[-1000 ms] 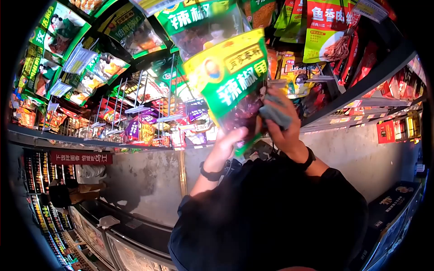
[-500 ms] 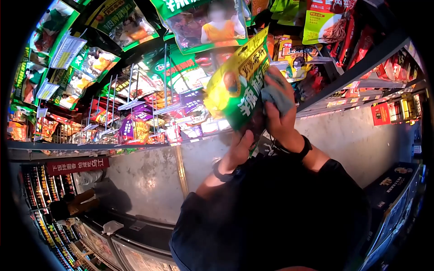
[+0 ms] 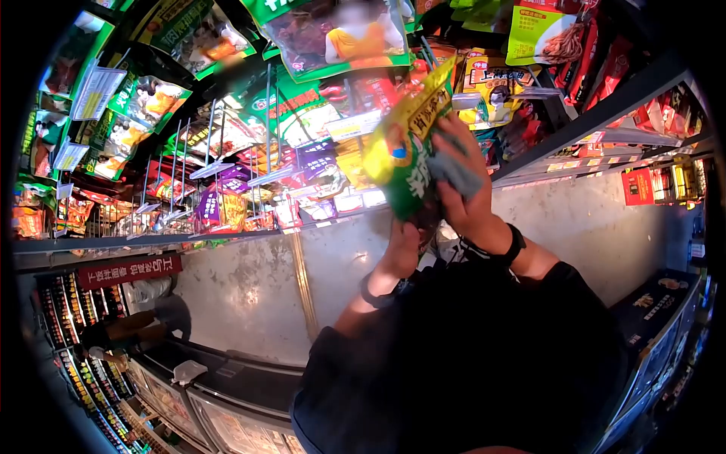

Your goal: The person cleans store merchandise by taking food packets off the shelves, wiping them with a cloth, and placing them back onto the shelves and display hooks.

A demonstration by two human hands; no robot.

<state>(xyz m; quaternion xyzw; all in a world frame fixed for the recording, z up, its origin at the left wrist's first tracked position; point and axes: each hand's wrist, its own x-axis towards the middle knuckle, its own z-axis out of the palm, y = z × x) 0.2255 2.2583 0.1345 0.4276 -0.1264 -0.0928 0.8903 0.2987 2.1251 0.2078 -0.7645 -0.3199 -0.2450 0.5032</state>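
A green and yellow food bag [image 3: 412, 155] is held up at a tilt in front of the shelves. At its lower end, my left hand [image 3: 401, 246] is closed on the edge, with the fingers partly hidden behind the bag. My right hand [image 3: 478, 208] is closed around a grey cloth [image 3: 458, 172], which lies against the right side of the bag. Just above hangs a larger green-edged food bag [image 3: 344, 41] on the rack.
Hooks and price tags [image 3: 98, 92] stick out from the rack at left, among many hanging packets. A dark shelf edge [image 3: 597, 117] runs along the right. Behind are a concrete floor [image 3: 242, 295], freezer cabinets [image 3: 227, 416] and another person [image 3: 113, 333] at far left.
The food bag has turned to a narrower angle and shifted slightly right. My right hand and the cloth have moved a little down along it. The other person has changed posture.
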